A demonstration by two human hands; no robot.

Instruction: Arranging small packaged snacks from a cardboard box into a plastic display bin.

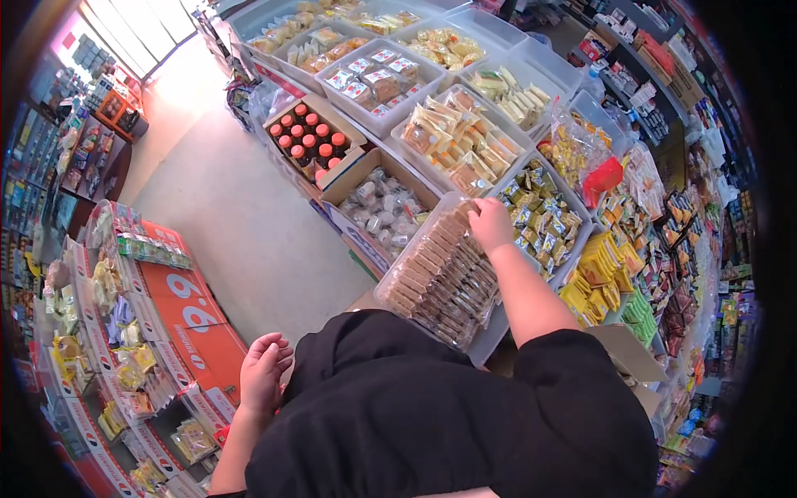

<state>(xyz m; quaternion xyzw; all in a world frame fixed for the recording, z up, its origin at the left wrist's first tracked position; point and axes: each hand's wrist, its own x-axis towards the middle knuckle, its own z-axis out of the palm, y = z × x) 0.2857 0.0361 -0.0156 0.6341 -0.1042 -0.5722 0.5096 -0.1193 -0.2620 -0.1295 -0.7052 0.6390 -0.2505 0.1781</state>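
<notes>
My right hand reaches to the far end of a clear plastic bin filled with rows of wrapped brown biscuits or cakes. Its fingertips touch the packs at the top corner, but whether they grip one is hidden. Just right of that hand, another bin holds small green-gold wrapped snacks. My left hand hangs at my side, palm partly up and fingers loosely curled, with nothing seen in it. Nearest to it is a low shelf unit with an orange-red printed top.
Beyond the brown packs stand a cardboard box of small wrapped items and dark bottles with orange caps. Bins of packaged bread extend farther back. Yellow packets lie to the right. A grey floor aisle runs between the displays.
</notes>
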